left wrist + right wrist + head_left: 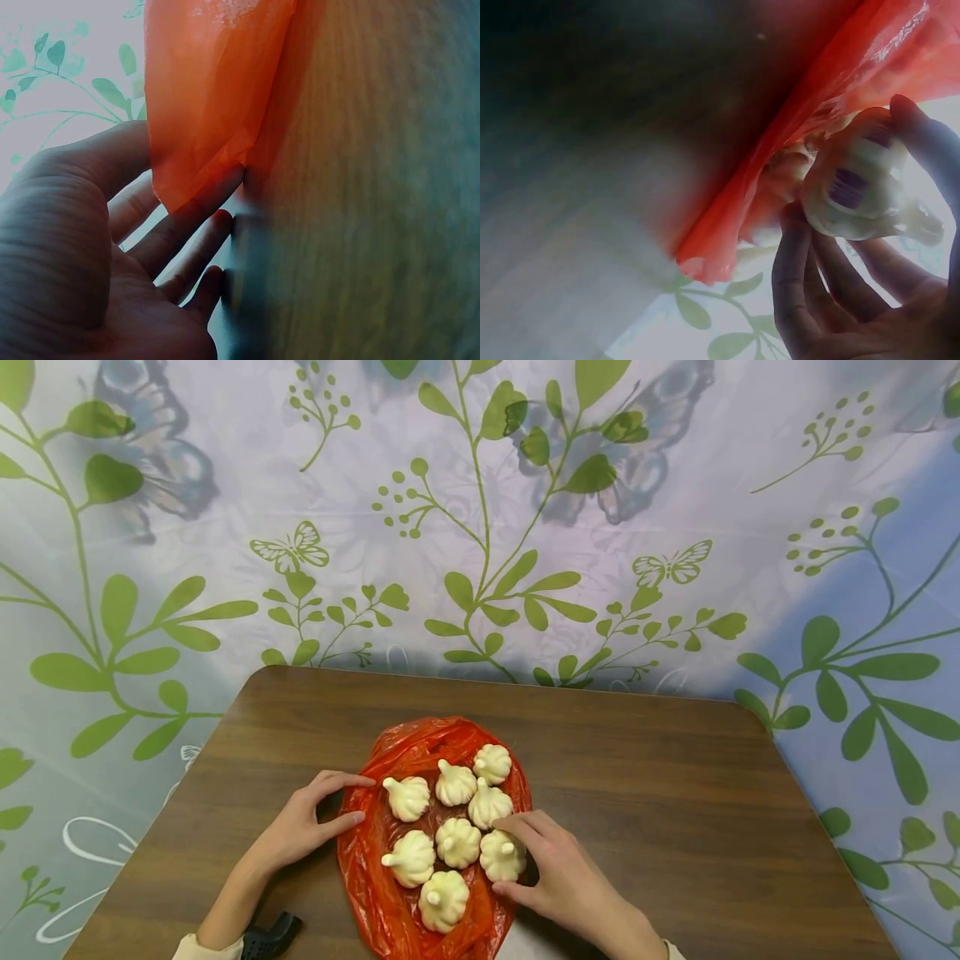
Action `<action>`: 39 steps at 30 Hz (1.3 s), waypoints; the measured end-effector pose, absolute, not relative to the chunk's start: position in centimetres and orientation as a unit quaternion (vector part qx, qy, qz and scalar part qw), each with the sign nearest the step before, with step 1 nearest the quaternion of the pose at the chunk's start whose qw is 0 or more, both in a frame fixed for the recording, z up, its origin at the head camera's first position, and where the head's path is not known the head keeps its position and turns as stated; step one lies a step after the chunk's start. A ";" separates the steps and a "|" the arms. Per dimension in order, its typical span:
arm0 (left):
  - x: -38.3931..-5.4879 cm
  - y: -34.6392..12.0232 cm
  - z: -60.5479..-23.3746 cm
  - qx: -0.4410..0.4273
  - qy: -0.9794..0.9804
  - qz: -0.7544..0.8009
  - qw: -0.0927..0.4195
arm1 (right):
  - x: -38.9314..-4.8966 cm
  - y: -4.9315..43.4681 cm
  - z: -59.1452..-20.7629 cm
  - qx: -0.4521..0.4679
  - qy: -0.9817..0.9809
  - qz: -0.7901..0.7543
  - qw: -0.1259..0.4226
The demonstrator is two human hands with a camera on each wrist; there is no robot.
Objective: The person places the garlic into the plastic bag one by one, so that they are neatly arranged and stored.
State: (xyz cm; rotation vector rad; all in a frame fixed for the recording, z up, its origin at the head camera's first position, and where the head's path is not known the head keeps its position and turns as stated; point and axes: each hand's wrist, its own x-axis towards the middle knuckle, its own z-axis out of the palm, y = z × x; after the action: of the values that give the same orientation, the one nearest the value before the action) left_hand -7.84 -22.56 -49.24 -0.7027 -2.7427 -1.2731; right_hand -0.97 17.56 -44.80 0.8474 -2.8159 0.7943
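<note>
A translucent red plastic bag (360,893) lies spread on the table with several pale garlic bulbs on it. My right hand (558,872) holds the bulb on the right side of the group (502,856), thumb on one side and fingers on the other. In the right wrist view, this garlic bulb (855,180) shows purple marks on its surface and a stubby stem. At the bag's left edge, my left hand (311,818) has its thumb and index finger spread apart. The left wrist view shows extended fingers (187,217) against the bag's edge (210,90).
The brown wood-grain table (660,793) reaches back to a hanging cloth (420,568) printed with green leaves and butterflies. A black object (273,935) is beside the left wrist. Something white (521,943) shows by the bag's lower right edge.
</note>
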 end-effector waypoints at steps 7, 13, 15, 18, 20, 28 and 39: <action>-7.9 -22.6 -49.3 -0.225 -0.884 -0.410 0.019 | -0.7 17.3 -45.2 0.265 -0.932 0.241 0.056; -7.9 -22.5 -49.4 -0.227 -0.883 -0.410 0.020 | -0.6 17.5 -44.8 0.261 -0.936 0.232 0.040; -7.9 -22.5 -49.4 -0.228 -0.883 -0.410 0.021 | -0.6 17.7 -44.6 0.260 -0.936 0.233 0.034; -7.9 -22.6 -49.3 -0.229 -0.883 -0.409 0.021 | -0.6 17.8 -44.4 0.262 -0.935 0.237 0.037; -7.9 -22.6 -49.3 -0.229 -0.883 -0.409 0.022 | -0.6 17.9 -44.4 0.265 -0.933 0.240 0.043; -7.8 -22.6 -49.2 -0.228 -0.884 -0.407 0.022 | -0.8 18.1 -45.0 0.258 -0.922 0.286 0.023; -7.7 -22.6 -49.1 -0.226 -0.884 -0.408 0.019 | -0.8 18.4 -44.3 0.230 -0.933 0.275 0.015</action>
State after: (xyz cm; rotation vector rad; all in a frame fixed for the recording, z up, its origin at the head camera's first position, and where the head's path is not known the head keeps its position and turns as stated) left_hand -7.73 -22.56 -49.12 -0.7011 -2.7457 -1.2677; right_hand -0.82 18.38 -44.25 0.7149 -2.9050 0.8561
